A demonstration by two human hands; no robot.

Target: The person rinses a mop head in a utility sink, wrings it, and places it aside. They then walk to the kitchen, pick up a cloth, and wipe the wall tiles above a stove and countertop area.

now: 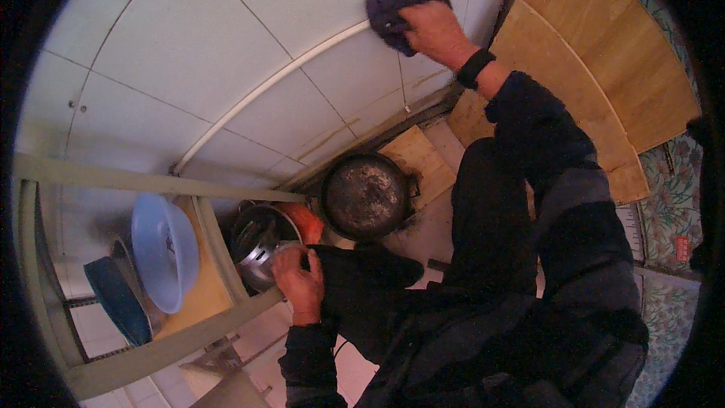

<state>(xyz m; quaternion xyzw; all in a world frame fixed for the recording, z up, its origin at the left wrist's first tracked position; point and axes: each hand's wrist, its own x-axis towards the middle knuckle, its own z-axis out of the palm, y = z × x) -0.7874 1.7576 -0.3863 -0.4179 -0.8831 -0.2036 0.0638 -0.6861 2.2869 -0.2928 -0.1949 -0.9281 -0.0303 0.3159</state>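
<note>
My right hand (pixel 436 31) presses a dark cloth (pixel 391 14) over a thin white pipe (pixel 317 52) that runs along the white tiled wall (pixel 238 22). A black band circles the right wrist. Lower down, my left hand (pixel 300 283) lies beside my bent knee, at the end of the shelf frame's rail (pixel 187 340). Its fingertips overlap a shiny metal pot (pixel 257 272); whether they grip the rail or merely rest is unclear.
A blackened round pan (pixel 367 195) stands on the floor by the wall, next to a wooden board (pixel 422 156). The shelf frame holds a blue plastic basin (pixel 164 252) and a dark teal basin (pixel 116 300). Large wooden panels (pixel 612 51) lean at the right.
</note>
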